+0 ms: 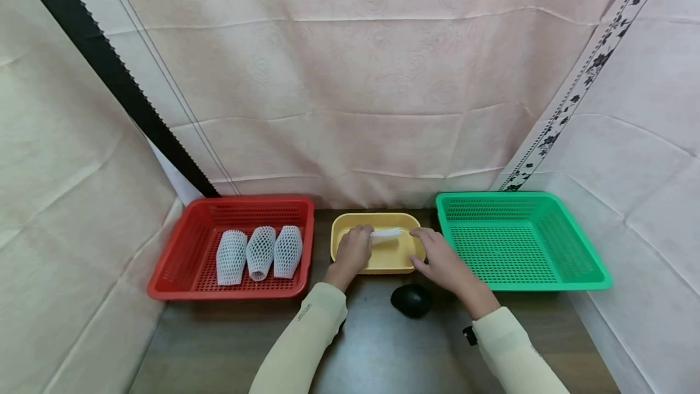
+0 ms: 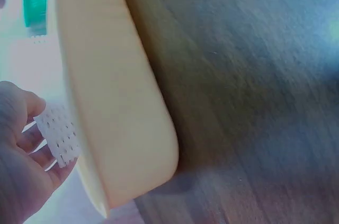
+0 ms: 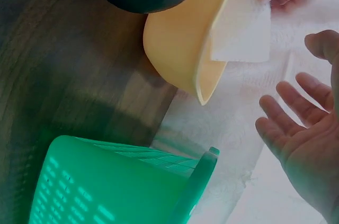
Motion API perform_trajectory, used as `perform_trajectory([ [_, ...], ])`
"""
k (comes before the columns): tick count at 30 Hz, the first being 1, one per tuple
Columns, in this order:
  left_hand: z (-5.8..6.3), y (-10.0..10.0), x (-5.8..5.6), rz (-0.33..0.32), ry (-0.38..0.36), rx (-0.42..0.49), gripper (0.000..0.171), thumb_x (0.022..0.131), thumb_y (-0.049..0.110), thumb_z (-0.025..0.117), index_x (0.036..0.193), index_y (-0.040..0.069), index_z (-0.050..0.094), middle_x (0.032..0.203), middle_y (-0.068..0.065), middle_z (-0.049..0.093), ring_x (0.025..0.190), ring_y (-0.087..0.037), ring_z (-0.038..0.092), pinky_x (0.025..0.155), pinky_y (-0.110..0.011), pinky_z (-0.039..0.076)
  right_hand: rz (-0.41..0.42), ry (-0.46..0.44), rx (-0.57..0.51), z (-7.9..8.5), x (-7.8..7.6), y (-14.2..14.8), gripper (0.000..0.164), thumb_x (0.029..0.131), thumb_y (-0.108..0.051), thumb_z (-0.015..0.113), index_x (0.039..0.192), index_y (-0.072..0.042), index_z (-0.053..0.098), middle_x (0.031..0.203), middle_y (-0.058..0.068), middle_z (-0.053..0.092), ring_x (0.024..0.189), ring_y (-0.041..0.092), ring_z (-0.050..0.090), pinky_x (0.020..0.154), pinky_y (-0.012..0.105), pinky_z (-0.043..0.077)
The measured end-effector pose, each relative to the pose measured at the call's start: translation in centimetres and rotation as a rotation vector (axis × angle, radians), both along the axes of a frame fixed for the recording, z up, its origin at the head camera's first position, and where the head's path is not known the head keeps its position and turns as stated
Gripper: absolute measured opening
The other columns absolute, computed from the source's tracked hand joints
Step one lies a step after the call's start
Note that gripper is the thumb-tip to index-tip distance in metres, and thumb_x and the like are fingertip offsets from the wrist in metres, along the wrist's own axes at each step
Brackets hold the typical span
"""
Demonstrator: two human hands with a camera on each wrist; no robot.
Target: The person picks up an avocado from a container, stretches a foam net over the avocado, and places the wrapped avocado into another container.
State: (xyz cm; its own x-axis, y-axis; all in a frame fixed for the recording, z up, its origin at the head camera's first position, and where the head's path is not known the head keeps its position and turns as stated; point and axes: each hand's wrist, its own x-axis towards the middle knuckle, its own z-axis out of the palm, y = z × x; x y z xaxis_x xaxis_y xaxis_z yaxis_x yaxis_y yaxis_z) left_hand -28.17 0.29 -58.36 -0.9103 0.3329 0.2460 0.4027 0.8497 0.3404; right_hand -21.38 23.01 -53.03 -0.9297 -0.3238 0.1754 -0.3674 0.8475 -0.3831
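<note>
My left hand (image 1: 354, 249) pinches a white foam net sleeve (image 1: 386, 233) at its left end, over the yellow tray (image 1: 377, 271). In the left wrist view, the thumb lies on one side of the mesh sleeve (image 2: 57, 134) and the fingers on the other. The sleeve looks flat and overlaps the tray's rim (image 3: 204, 83) in the right wrist view. My right hand (image 1: 440, 258), its fingers spread and holding nothing, is by the tray's right end. A dark, smooth, rounded object (image 1: 411, 301) lies on the table in front of the tray, between my forearms.
To the left stands a red basket (image 1: 229, 295) with three white foam net sleeves (image 1: 259, 253) lying in it. A green basket (image 1: 552, 286) stands on the right, close to my right hand. Pale cloth (image 1: 350, 78) hangs behind the table and on both sides.
</note>
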Motion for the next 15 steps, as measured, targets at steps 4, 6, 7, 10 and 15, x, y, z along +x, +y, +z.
perform_trajectory([
  [4,0.9,-0.1,1.1,-0.014,0.022,0.143,0.013,0.101,0.01,0.063,0.112,0.008,0.071,0.107,-0.01,0.074,0.095,-0.028,0.071,0.08,-0.042,0.059,-0.011,-0.005,-0.076,0.0,-0.6,0.2,0.048,0.093,-0.023,0.077,0.132,-0.002,0.058,0.13,0.015,0.062,0.117,0.032,0.06,0.1,0.05,0.053],
  [6,1.5,-0.2,1.6,-0.032,0.027,0.194,0.014,0.101,0.009,0.063,0.113,0.008,0.071,0.109,-0.01,0.074,0.097,-0.028,0.071,0.082,-0.041,0.059,-0.023,0.0,-0.105,0.0,-0.8,0.2,0.046,0.093,-0.022,0.077,0.131,-0.002,0.059,0.127,0.015,0.063,0.114,0.031,0.061,0.097,0.049,0.055],
  [7,1.7,-0.2,1.8,-0.043,0.028,0.211,0.015,0.101,0.009,0.064,0.114,0.007,0.071,0.11,-0.01,0.074,0.097,-0.027,0.071,0.082,-0.041,0.059,-0.029,0.001,-0.119,0.0,-0.9,0.3,0.046,0.093,-0.021,0.078,0.13,-0.003,0.06,0.126,0.014,0.063,0.113,0.03,0.062,0.096,0.049,0.056],
  [10,2.4,-0.3,2.4,-0.065,0.018,0.24,0.016,0.102,0.01,0.063,0.115,0.008,0.071,0.112,-0.009,0.073,0.098,-0.025,0.071,0.082,-0.039,0.059,-0.044,0.003,-0.142,0.3,-1.0,0.3,0.044,0.093,-0.022,0.078,0.129,-0.005,0.061,0.124,0.011,0.064,0.112,0.028,0.063,0.096,0.048,0.057],
  [15,3.2,-0.6,3.4,-0.092,-0.021,0.252,0.019,0.104,0.013,0.06,0.119,0.008,0.07,0.118,-0.007,0.072,0.103,-0.022,0.07,0.087,-0.039,0.059,-0.047,0.003,-0.158,0.8,-1.0,0.0,0.039,0.092,-0.023,0.08,0.124,-0.007,0.065,0.119,0.008,0.066,0.107,0.025,0.065,0.093,0.047,0.058],
])
